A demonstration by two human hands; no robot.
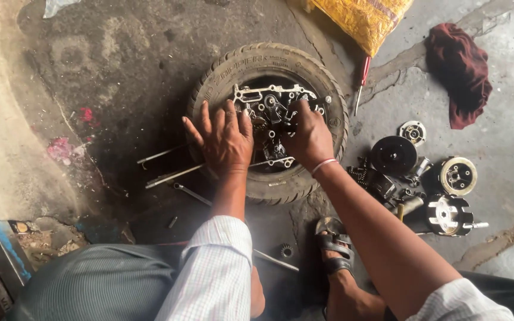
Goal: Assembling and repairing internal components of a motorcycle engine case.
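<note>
A person is sitting low on the oily floor [120,71] and looking down at both hands. A small black tire [218,77] is lying flat on the floor. A dirty metal engine part [269,104] is sitting in the middle of the tire, like an egg in a nest.

The left hand [222,135] is lying flat with its fingers spread out. It is pressing on the left side of the engine part and on the rim of the tire. Its grip is loose and is not holding anything.

The right hand [309,138] is reaching into the engine part from the right. Its fingers are curling down into the metal, so I cannot tell if its grip is tight on something. A pale band is sitting on that wrist.

Thin metal rods [165,165] are sticking out to the left, from under the left hand. A red screwdriver [361,83] is lying near the tire on its right. Round metal parts [423,172] are lying in a bunch on the right. A dark red rag [459,71] is lying further up on the right, and a yellow sack [367,18] is sitting at the top. A foot in a sandal [333,244] is resting just below the tire.
</note>
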